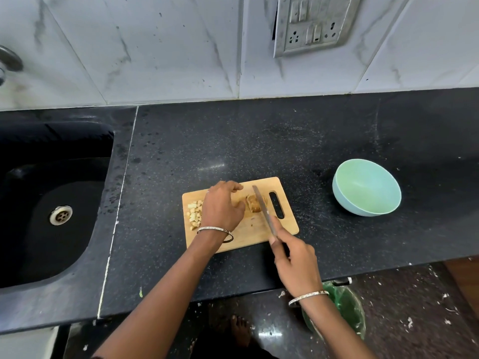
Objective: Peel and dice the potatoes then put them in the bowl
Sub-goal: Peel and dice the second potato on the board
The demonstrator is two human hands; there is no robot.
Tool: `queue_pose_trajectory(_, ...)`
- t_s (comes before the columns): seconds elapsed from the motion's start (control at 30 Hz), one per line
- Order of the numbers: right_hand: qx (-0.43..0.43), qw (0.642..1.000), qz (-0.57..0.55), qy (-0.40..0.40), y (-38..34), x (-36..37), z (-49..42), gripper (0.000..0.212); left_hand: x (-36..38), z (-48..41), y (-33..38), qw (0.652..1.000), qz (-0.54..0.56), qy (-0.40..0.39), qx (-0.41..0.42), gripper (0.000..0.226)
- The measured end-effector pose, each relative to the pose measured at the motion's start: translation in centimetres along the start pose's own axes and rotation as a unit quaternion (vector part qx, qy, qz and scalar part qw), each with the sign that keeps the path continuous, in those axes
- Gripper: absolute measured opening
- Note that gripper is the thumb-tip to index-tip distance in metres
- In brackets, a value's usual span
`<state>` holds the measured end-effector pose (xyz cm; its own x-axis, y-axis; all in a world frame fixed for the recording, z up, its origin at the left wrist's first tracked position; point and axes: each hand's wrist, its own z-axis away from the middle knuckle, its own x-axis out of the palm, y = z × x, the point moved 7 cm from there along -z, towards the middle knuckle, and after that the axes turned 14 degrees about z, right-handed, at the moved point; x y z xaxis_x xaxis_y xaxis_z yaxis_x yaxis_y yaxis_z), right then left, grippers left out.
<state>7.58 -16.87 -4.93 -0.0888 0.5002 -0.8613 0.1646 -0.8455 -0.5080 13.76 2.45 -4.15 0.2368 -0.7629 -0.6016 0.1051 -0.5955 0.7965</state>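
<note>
Potato [255, 203]: brownish piece lying on the cutting board [246, 235], near its slotted end.
Diced pieces [195, 213]: sitting heaped at the board's left end, not yet bowled.
Knife [262, 206]: blade crossing the potato, long axis running away from the person, tip leaning slightly left.
Right hand [295, 260]: gripping the knife handle, forefinger stretching toward the blade.
Left hand [223, 206]: resting on the board between heap and potato, fingers loosely curling; contact with the potato cannot be told.
Key relation: potato lying just right of the left hand, which is nearer; the right hand is reaching it through the blade.
Bowl [340, 196]: standing empty on the counter [233, 141], well right of the board.
Step judged: dicing is proceeding.
</note>
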Motion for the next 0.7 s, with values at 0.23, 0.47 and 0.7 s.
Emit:
queue_pose_trajectory(0.23, 0.025, 0.999, -0.036, 0.009, 1.8, -0.4, -0.8, 0.049, 1.9, -0.5, -0.1, 0.999, -0.004, -0.049, -0.012, 0.025)
queue_pose_trajectory(0.47, -0.003, 1.000, -0.028, -0.008, 1.2, -0.1, -0.6, 0.057, 2.0, -0.7, -0.7, 0.997, 0.031, -0.070, 0.012, 0.021)
queue_pose_trajectory(0.7, -0.024, 0.999, -0.029, 0.000, 1.1, 0.0, -0.8, 0.055, 2.1, -0.7, -0.9, 0.995, 0.021, -0.083, 0.046, 0.022)
